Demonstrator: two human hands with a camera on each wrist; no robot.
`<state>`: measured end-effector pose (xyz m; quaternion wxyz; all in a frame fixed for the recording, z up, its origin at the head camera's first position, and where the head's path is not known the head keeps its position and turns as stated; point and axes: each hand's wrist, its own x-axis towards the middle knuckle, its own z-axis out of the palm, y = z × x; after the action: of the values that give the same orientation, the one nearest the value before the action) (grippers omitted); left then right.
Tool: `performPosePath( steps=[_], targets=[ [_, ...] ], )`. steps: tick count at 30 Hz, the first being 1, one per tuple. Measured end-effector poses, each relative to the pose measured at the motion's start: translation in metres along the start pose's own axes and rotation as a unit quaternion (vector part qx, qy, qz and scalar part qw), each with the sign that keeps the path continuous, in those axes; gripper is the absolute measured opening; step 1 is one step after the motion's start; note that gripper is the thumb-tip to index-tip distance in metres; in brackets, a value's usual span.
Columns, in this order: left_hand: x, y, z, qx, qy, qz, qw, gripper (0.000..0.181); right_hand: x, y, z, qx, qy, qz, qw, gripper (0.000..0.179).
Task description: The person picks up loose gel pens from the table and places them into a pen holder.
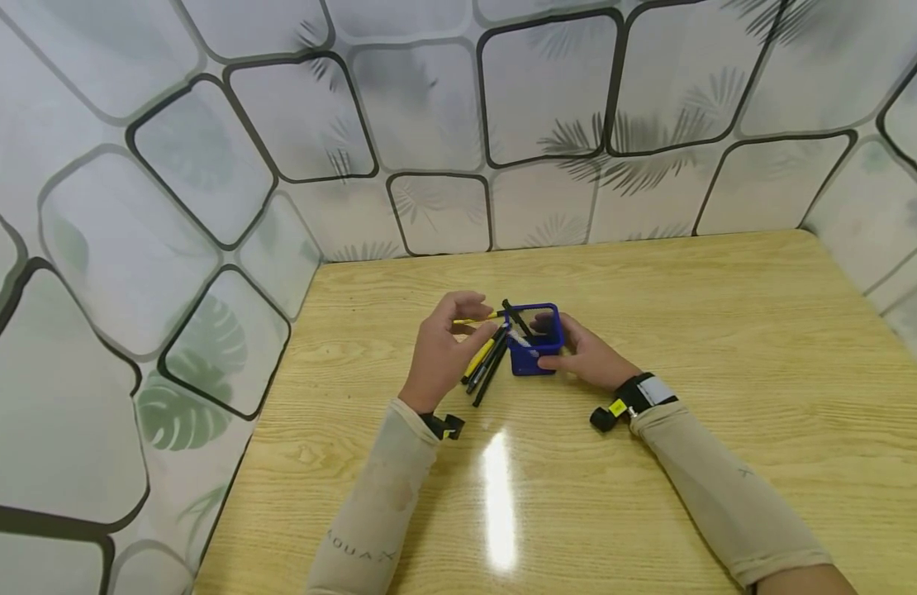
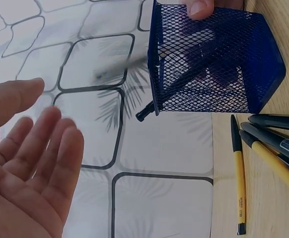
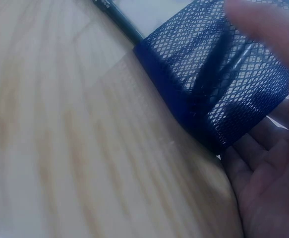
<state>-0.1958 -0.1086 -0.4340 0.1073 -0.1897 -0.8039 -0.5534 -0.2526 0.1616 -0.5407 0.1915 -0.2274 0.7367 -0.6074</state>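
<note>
From my end I see a pale wood-grain table (image 1: 726, 330), with a long streak of glare on its near half, set against walls (image 1: 429, 99) covered in rounded grey-and-black outlines and faint leaves. Beige sleeves (image 1: 384, 496) reach in from the near side, a dark camera strap (image 1: 644, 392) at the right wrist. Left of the holder, several loose pens (image 1: 488, 364), black and yellow-and-black, lie bunched on the wood, and a separate yellow pen (image 2: 239, 183) lies just beyond them, partly hidden from my head view by the left hand (image 1: 444, 351). That hand hovers above the pens, its fingers loosely spread and slightly bent, with nothing in its grasp. The right hand (image 1: 592, 355) grips the blue mesh holder (image 1: 529, 364) from its right side, thumb on the near wall and fingers round behind, covering that flank. The holder is at mid-table, mouth upward, its long axis roughly vertical. Inside, a black pen (image 1: 518, 318) leans out over the far-left rim, and a pale pen (image 2: 119, 69), blurred in the left wrist view, slants out too. The bunched pens run from near the holder's left side down toward the person, slanting left; the separate yellow one lies more crosswise, dark end toward the holder.
</note>
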Motion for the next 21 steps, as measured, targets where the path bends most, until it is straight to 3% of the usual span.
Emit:
performPosePath(
  steps=[7,11,13,16,21],
  targets=[
    [0.003,-0.007,-0.007,0.031,0.019,-0.022,0.9991,0.036,0.0,0.001,-0.002,0.003,-0.007,0.004,1.0,0.087],
    [0.003,-0.015,-0.011,0.092,-0.026,-0.074,0.9927,0.031,0.0,-0.001,-0.002,0.007,-0.009,0.016,0.9998,0.09],
    [0.002,-0.019,-0.011,0.139,-0.063,-0.108,0.9824,0.031,-0.001,-0.001,-0.002,0.008,-0.008,0.019,0.9997,0.09],
    [0.001,-0.023,-0.011,0.201,-0.116,-0.153,0.9605,0.032,-0.001,-0.002,-0.002,0.01,-0.009,0.02,0.9997,0.09],
    [-0.001,-0.031,-0.01,0.265,-0.171,-0.209,0.9257,0.026,-0.001,-0.002,-0.002,0.003,-0.004,0.016,0.9999,0.089]
  ],
)
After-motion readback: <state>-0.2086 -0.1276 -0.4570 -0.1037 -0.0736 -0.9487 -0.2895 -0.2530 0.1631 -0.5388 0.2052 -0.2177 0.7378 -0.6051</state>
